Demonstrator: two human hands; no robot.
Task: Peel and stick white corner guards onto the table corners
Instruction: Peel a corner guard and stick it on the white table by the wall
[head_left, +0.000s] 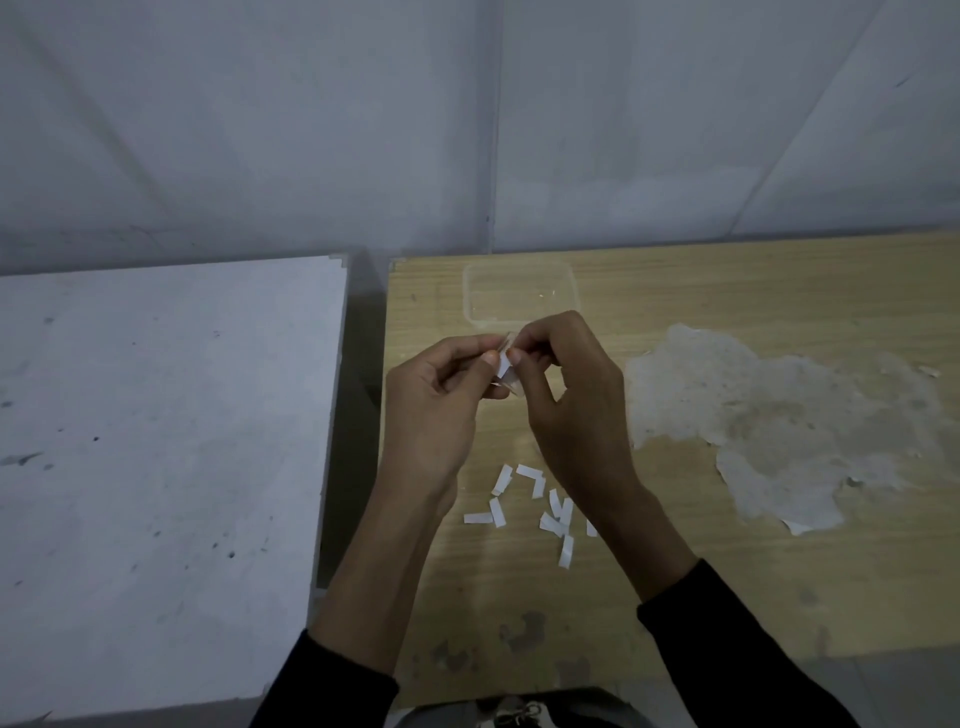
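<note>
Peeling the backing from a corner guard over the wooden table (727, 291).

The left hand (436, 410) pinches the small clear corner guard (506, 366) to steady it; just right, the right hand (566, 395) has its grip pressed on the white backing tab, likely to strip it. Below the grip lie discarded white strips (540, 504); beyond it, a clear container (519, 296).

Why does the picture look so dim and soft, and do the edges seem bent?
Head view: dim, bluish light, no glare; the hands and the corner guard they pinch look soft; the clear container barely shows; the wooden table edge bows from the wide lens.
</note>
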